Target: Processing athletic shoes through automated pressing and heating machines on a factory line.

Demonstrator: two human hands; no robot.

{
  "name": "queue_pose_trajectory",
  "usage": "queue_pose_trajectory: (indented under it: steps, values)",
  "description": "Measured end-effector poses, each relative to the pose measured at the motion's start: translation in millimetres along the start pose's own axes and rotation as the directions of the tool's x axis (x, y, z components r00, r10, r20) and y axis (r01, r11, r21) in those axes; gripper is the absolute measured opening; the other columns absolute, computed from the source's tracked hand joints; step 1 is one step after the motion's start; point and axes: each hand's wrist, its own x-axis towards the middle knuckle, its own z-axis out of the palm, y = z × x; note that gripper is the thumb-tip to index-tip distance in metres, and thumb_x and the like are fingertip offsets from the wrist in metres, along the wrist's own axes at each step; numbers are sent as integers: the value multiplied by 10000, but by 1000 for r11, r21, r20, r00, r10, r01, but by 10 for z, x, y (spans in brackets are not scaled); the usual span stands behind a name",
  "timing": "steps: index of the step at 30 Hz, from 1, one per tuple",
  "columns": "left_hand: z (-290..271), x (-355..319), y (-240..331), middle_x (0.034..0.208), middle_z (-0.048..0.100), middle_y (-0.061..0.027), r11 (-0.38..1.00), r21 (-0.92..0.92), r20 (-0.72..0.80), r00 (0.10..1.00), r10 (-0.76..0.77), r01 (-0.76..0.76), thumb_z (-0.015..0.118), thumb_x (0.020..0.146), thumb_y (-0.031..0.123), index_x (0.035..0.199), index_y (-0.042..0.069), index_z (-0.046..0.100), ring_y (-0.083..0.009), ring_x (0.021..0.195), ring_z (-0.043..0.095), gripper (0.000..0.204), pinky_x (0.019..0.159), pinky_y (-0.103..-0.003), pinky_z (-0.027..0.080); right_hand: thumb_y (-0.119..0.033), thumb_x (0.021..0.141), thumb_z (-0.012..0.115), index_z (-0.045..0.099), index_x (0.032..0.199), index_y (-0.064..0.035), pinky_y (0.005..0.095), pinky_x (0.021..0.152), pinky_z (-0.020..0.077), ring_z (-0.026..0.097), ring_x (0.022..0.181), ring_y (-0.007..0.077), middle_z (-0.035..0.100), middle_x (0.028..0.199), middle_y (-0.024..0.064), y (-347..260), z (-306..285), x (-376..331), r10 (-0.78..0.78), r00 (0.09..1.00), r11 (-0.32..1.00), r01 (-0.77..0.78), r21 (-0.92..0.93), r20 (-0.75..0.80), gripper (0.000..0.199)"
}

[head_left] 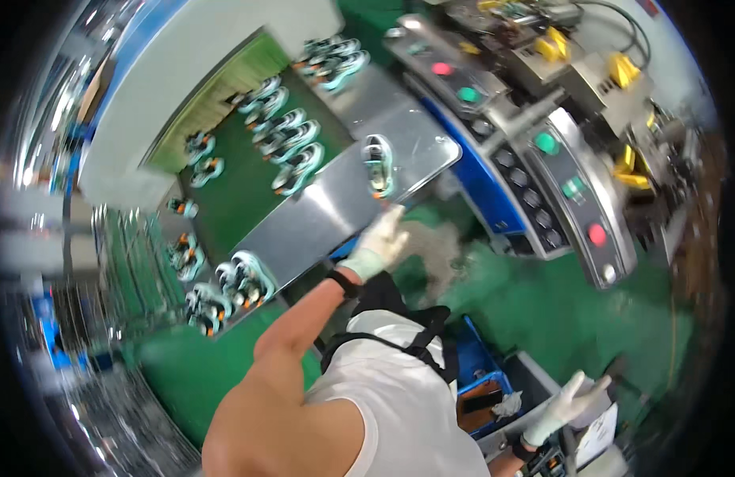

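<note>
My left hand, in a white glove with a dark band at the wrist, reaches over the near edge of the metal ledge. Its fingers are apart and hold nothing. Just beyond the fingertips a single teal, black and white sneaker with an orange tab lies on the ledge; I cannot tell whether they touch. At the lower right, my right hand, gloved and banded likewise, is held out with spread fingers and nothing in it. Below it are a grey stand and a white sheet.
Rows of similar sneakers rest on a green conveyor belt leading into a pale machine opening. More sneakers sit at the ledge's left end. A machine with a button panel stands to the right. A blue cart is beside me.
</note>
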Motion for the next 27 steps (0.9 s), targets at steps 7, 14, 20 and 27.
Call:
queue_pose_trajectory:
  steps: [7, 14, 20, 27]
  values:
    - [-2089, -2808, -2285, 1337, 586, -190, 690, -82, -704, 449, -551, 719, 577, 941, 34, 1402, -45, 456, -267, 1253, 575, 483, 1074, -373, 446, -41, 971, 616, 282, 1527, 71, 378, 1201, 257, 346, 1455, 268, 342, 1579, 204, -2232, 2178, -410, -318, 477, 825, -288, 487, 819, 658]
    - [-2081, -3492, -2509, 1251, 636, -190, 372, -583, -462, 82, -883, 722, 739, 872, 181, 1404, -42, 445, -263, 1154, 628, 648, 1013, -362, 494, -181, 885, 696, 337, 1496, 64, 373, 1139, 369, 466, 1379, 273, 480, 1467, 231, -3840, 3683, -2103, -495, -322, 853, -5, 522, 807, 750]
    - [-1590, -3318, -2981, 1124, 676, -144, 341, -864, -436, -210, -875, 371, 766, 858, 168, 1352, -1, 441, -253, 965, 663, 616, 869, -362, 518, -304, 805, 759, 247, 1516, 62, 408, 1205, 286, 332, 1449, 418, 382, 1495, 313, -4147, 3665, -4130, -425, -681, 736, 124, 666, 597, 950]
    - [-1169, -1972, -2373, 1171, 676, -83, 207, -946, -272, -265, -925, 248, 765, 887, 183, 1329, 20, 483, -176, 1032, 640, 549, 931, -345, 498, -166, 716, 815, 398, 1422, 11, 458, 1110, 396, 487, 1309, 415, 504, 1393, 263, -3979, 4220, -4113, -684, -284, 583, 340, 738, 672, 839]
